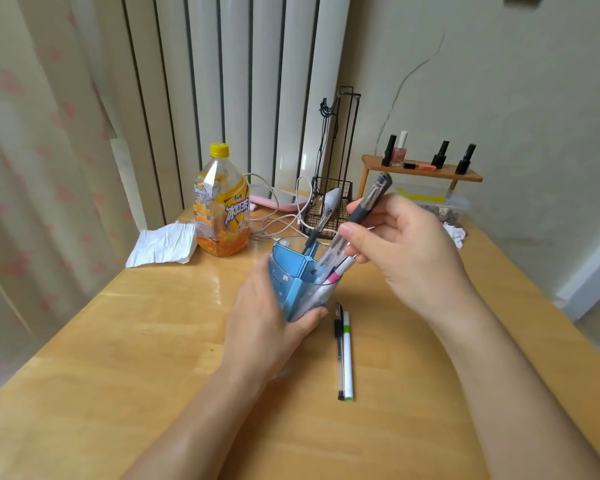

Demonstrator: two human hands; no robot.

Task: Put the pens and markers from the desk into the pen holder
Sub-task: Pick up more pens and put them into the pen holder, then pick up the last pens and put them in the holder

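A translucent blue pen holder (291,271) with inner dividers stands on the wooden desk (153,358), tilted slightly. My left hand (267,323) grips it around its lower side. My right hand (406,244) pinches a grey-grip pen (364,206), whose lower end points down into the holder's right compartment. A pink-and-white marker (340,271) and another pen (317,228) stick out of the holder. Two pens lie side by side on the desk just right of the holder: a black one (339,351) and a white one with green bands (347,355).
Behind the holder stand an orange tea bottle (222,206), a crumpled tissue (163,244), white cables (278,216) and a black wire basket (329,202). At the back right, a small wooden shelf (423,171) holds several nail polish bottles above a clear box (440,206).
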